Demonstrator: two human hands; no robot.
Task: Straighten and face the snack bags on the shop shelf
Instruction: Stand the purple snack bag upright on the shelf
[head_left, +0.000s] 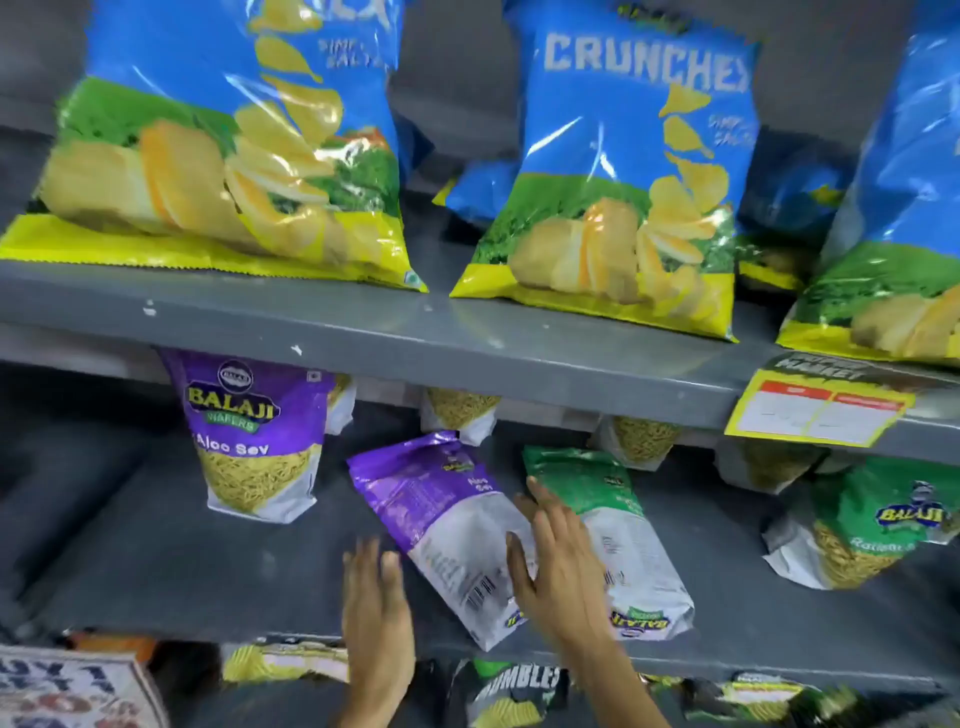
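On the grey metal shelf (171, 561), a purple-and-white foil snack bag (441, 530) lay back-up, slanting top-left, between the released left hand (376, 608) and right hand (558, 566), both open-fingered.

Fallen bag (441, 535) on lower shelf (208, 571), between both hands

The blue crisp bags (631, 171) are glossy, crinkled plastic film catching white glare. Beneath them the grey shelf edge (363, 332) looks like matt painted metal — chipped in white specks — and carries a paper price label (818, 410).
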